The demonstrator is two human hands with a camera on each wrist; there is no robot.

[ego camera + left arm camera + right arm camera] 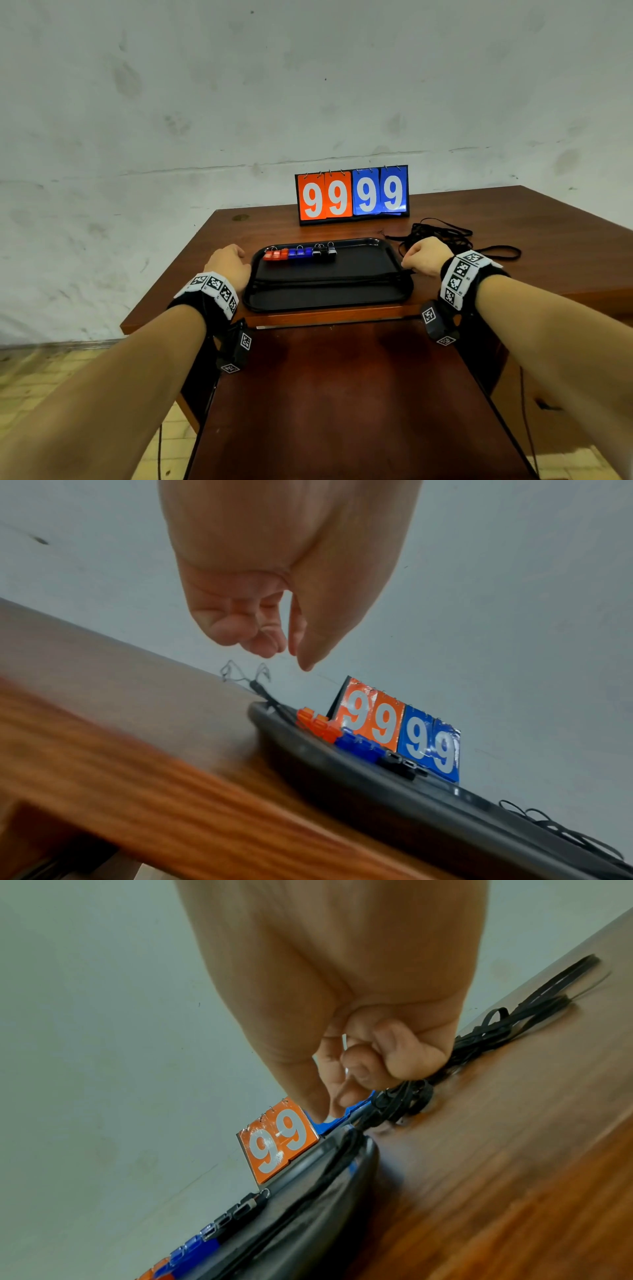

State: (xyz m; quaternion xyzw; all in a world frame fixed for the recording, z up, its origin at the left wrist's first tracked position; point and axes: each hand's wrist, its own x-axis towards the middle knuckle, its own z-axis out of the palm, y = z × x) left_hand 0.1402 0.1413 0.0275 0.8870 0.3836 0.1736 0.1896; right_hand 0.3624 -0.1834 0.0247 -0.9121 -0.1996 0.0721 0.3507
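Black tray [329, 298] on the bench [513, 240] holds a row of red, blue, black pieces [299, 253]. Beside it, the left hand [227, 265] has fingers loosely curled, empty. The right hand [426, 255] has fingers curled tight, hold unclear.

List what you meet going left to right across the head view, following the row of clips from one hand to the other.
Left hand → red clips → blue clips → black clips → right hand. The clips all lie in the tray.

Soft, even light; wrist views blur the near table [120, 777] and tray [359, 791], perhaps from motion.
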